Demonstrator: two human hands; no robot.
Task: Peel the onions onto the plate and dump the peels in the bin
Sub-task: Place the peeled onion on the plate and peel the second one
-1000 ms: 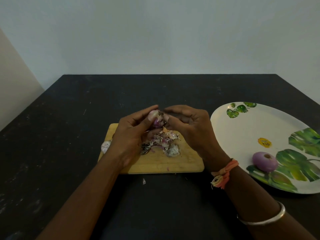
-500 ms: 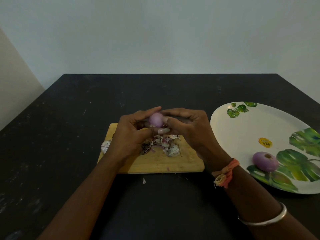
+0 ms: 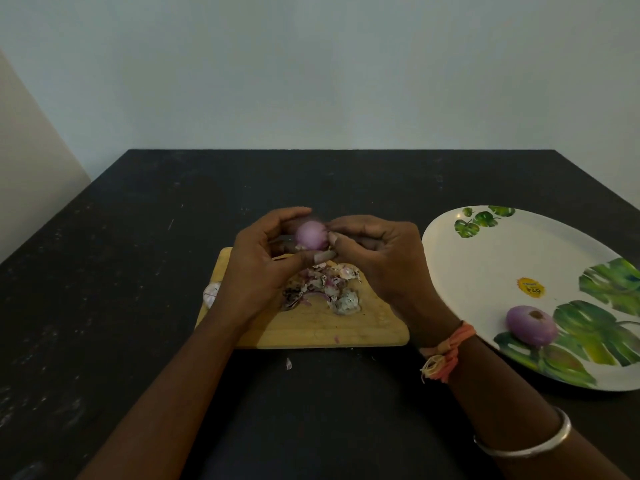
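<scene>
A small purple onion (image 3: pixel 311 234) is held above the far edge of the wooden cutting board (image 3: pixel 363 332). My left hand (image 3: pixel 258 268) cups it from the left, thumb under it. From the right, my right hand (image 3: pixel 377 252) pinches at its side with the fingertips. A heap of dry onion peels (image 3: pixel 325 289) lies on the board below the hands. One peeled purple onion (image 3: pixel 531 324) rests on the large white leaf-print plate (image 3: pixel 485 265) at the right. No bin is in view.
The black table (image 3: pixel 138 271) meets a pale wall at the back. Another onion or peel piece (image 3: pixel 211 294) peeks out at the board's left edge, behind my left wrist. A small peel scrap (image 3: pixel 288 364) lies on the table in front of the board.
The onion has turned in my fingers: its papery skin side gave way to a smooth purple surface. Both hands stayed over the board's far edge.
</scene>
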